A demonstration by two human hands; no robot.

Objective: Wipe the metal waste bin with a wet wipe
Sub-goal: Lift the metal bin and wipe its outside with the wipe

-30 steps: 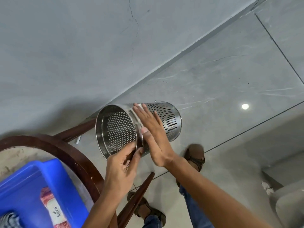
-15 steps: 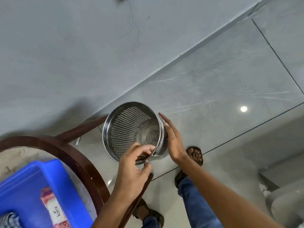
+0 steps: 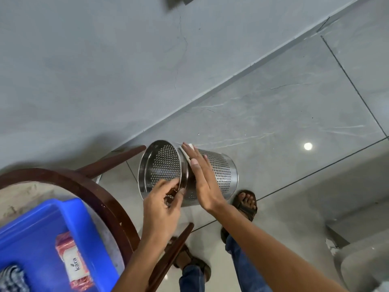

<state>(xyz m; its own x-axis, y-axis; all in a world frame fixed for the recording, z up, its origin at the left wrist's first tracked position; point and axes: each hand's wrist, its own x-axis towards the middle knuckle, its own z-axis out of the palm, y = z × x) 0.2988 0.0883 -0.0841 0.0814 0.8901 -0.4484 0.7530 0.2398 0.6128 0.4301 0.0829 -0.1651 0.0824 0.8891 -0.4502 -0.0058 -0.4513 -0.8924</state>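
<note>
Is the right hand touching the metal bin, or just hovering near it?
Touching. The head view shows the right hand laid flat against the perforated side of the metal bin, with a white wipe pressed under its fingertips and no gap visible.

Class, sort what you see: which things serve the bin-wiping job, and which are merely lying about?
In use: metal waste bin; wet wipe under the right hand; left hand gripping the rim.

Lying about: blue tray; wipes packet; round table; checked cloth.
</note>
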